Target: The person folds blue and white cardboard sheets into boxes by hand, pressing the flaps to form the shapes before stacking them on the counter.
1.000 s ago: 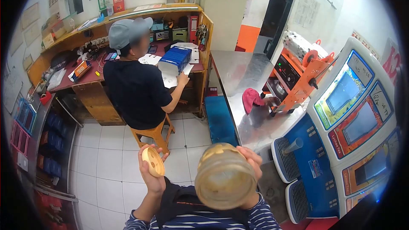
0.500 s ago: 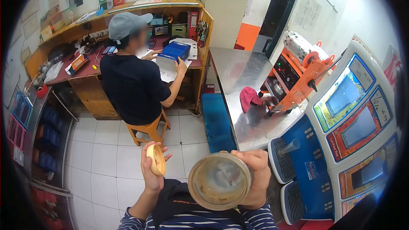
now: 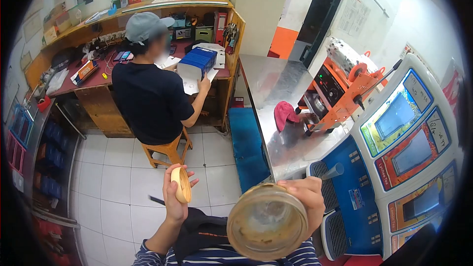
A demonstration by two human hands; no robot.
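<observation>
My right hand [image 3: 308, 202] grips a clear plastic jar [image 3: 267, 222] smeared with brown residue, its open mouth turned toward me at the bottom centre. My left hand [image 3: 175, 199] holds the jar's tan round lid [image 3: 181, 184] upright, on edge, a little left of the jar. Both arms wear striped sleeves, and a dark cloth [image 3: 199, 231] lies between them.
A person in a grey cap [image 3: 148, 83] sits on a wooden stool [image 3: 165, 150] at a cluttered desk [image 3: 98, 76], handling a blue box [image 3: 197, 61]. A steel counter [image 3: 276, 98] with a red cloth [image 3: 286, 113], an orange sealing machine [image 3: 340, 88] and drink dispensers [image 3: 394, 152] fill the right side.
The jar has shifted slightly right and lower, tilting its mouth more toward me. The lid stays held at the left. The seated person has lifted the blue box on edge.
</observation>
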